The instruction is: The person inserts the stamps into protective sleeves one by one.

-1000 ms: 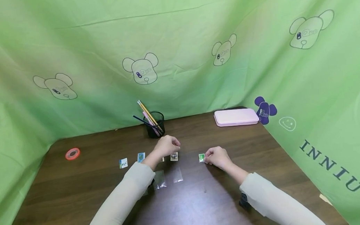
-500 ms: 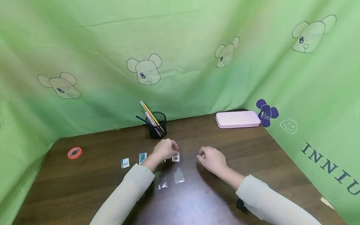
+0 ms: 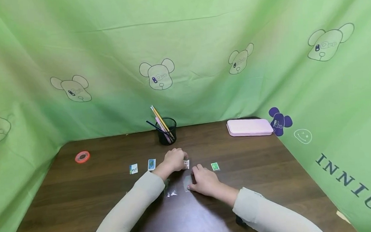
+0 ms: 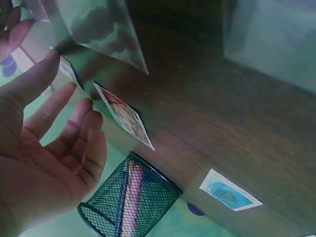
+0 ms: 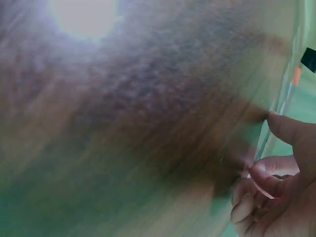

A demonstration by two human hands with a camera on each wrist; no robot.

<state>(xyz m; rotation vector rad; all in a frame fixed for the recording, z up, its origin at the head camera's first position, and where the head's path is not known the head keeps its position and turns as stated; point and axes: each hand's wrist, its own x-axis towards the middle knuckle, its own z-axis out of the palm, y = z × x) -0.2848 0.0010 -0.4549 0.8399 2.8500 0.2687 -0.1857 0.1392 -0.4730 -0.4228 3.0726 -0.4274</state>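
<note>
My left hand (image 3: 175,160) hovers over a small stamp (image 3: 187,164) lying on the table. Its thumb and fingers are loosely curved and apart in the left wrist view, with a reddish-brown stamp (image 4: 123,116) beside them. My right hand (image 3: 205,180) reaches down at a small clear plastic bag (image 3: 187,183); thumb and index fingertip are spread apart right at its edge. To the right lies a green stamp (image 3: 215,166). Left of the left hand are a blue stamp (image 3: 151,164) and a blue-and-white stamp (image 3: 133,169).
Another clear bag (image 3: 171,192) lies in front of the left forearm. Behind the hands stands a black mesh pen cup (image 3: 167,132) with pencils. A pink case (image 3: 250,127) lies back right, and a red round object (image 3: 82,157) back left. A green curtain (image 3: 200,93) encloses the table.
My right hand has let go of the green stamp, leaving it on the table, and moved left and closer to me, to the clear bag. The left hand stays near the same stamp.
</note>
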